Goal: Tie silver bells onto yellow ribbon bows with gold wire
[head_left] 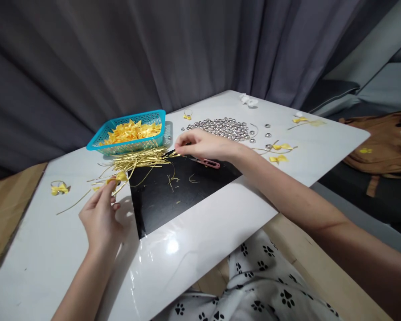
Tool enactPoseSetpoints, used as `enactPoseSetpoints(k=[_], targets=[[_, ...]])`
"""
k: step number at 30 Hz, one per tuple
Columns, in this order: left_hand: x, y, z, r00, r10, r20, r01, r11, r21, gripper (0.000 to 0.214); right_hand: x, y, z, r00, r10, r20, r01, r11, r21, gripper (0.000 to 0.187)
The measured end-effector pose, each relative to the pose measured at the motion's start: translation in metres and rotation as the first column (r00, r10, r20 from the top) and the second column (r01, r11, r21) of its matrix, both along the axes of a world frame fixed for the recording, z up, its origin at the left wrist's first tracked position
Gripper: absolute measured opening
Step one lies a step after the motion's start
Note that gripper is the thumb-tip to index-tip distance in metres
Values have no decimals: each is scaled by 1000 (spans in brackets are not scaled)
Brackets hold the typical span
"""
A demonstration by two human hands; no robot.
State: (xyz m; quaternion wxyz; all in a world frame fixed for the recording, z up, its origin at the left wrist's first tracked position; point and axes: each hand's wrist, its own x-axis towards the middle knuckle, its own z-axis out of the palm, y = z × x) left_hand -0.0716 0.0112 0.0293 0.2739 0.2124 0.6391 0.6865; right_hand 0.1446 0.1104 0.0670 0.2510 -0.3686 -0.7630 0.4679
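Observation:
My left hand (pixel 102 214) pinches a small yellow ribbon bow (pixel 120 177) just left of the black panel (pixel 173 191) of the white table (pixel 200 240). My right hand (pixel 202 145) reaches across the panel's far edge, its fingertips closed on a strand of the gold wire ties (pixel 137 159) that lie heaped in front of a turquoise basket (pixel 130 131) of yellow bows. Pink thread snips (pixel 207 162) lie on the black panel just under my right hand.
A heap of silver beads (pixel 225 127) sits behind my right hand. Finished yellow bows (pixel 279 153) lie to the right, one more bow (pixel 59 189) at far left. A white scrap (pixel 249 100) rests at the far edge. Grey curtains hang behind; a brown cloth (pixel 384 142) lies right.

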Motion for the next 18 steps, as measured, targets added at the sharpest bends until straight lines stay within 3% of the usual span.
enactPoseSetpoints(k=[3, 8, 13, 18], targets=[[10, -4, -3, 990, -138, 30, 138, 990, -3, 20, -22, -19, -9, 984, 146, -100, -148, 989, -6, 5], [18, -11, -6, 936, -318, 151, 325, 945, -24, 17, -42, -39, -26, 948, 255, -192, -248, 967, 59, 6], [24, -16, -6, 919, -361, 159, 370, 929, -29, 16, -48, -41, -42, 949, 202, -242, -171, 974, 146, 8], [26, -18, -8, 899, -411, 149, 418, 908, -18, 13, -50, -40, -47, 958, 96, -272, -48, 983, 177, 9]])
